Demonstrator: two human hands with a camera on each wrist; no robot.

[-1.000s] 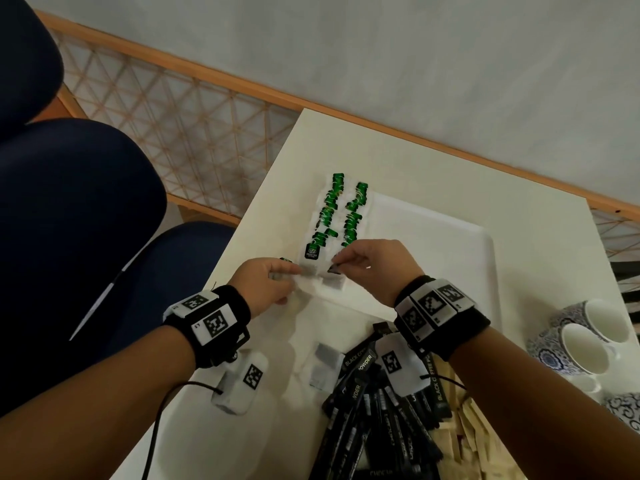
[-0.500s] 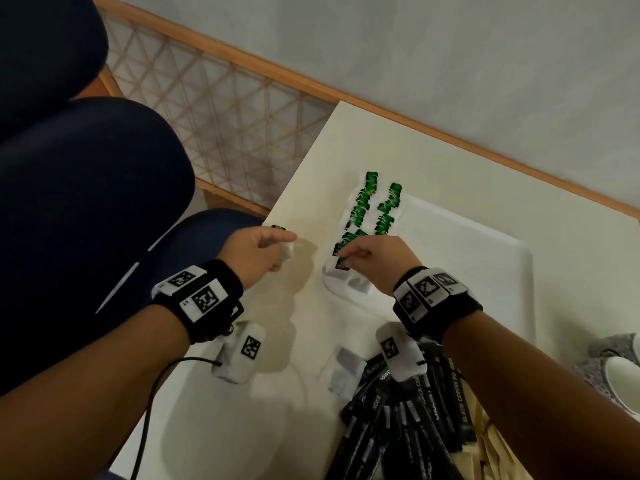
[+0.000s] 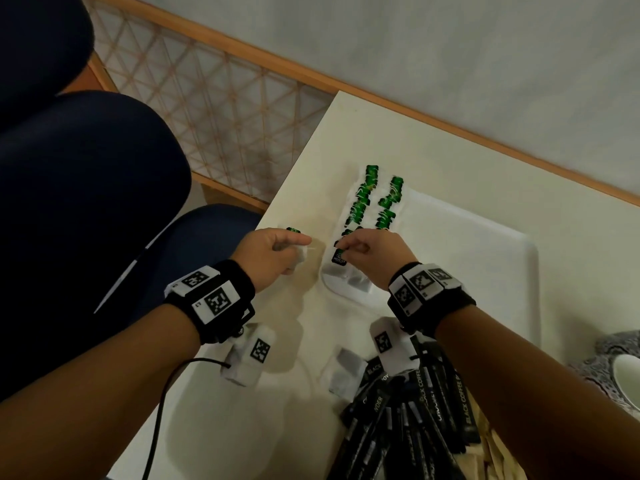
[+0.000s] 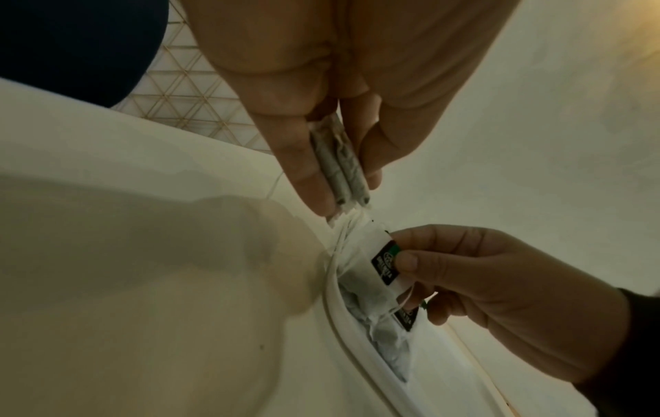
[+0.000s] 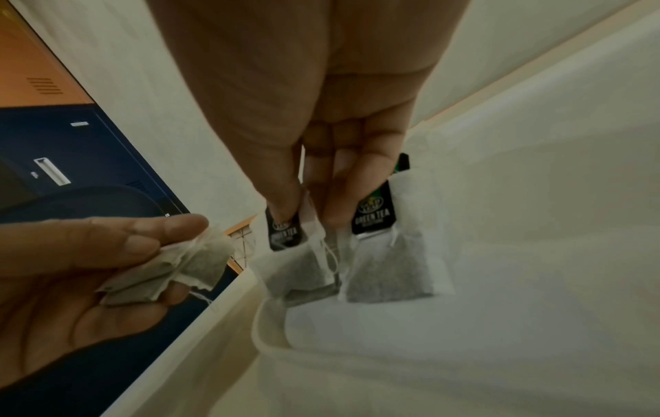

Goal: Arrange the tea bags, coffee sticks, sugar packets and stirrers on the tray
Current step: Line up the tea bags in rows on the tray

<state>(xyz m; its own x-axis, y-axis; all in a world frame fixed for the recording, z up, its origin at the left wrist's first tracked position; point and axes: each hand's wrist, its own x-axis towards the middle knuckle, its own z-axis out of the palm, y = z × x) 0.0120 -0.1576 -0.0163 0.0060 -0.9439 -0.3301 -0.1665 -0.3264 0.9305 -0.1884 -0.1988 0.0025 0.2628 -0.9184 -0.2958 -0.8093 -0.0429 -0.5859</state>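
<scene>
Two hands are working at the near left corner of the white tray, which is lying on the cream table. On the left, the left hand is hovering over the table just outside the tray's rim, its grip closed around a bunched tea bag, thumb and fingers pinching the paper. Beside it, the right hand is reaching over the tray's corner, its grip pinching the black-and-green tag of a tea bag that is hanging over the tray's edge; another tea bag is lying just beside it on the tray. Further back, two rows of tea bags with green tags are running along the tray's left side, overlapping one another. Nearer the person, a loose tea bag is lying on the table next to a heap of black coffee sticks, with pale wooden stirrers showing at the heap's right. At the far right edge, a patterned cup is standing on the table
</scene>
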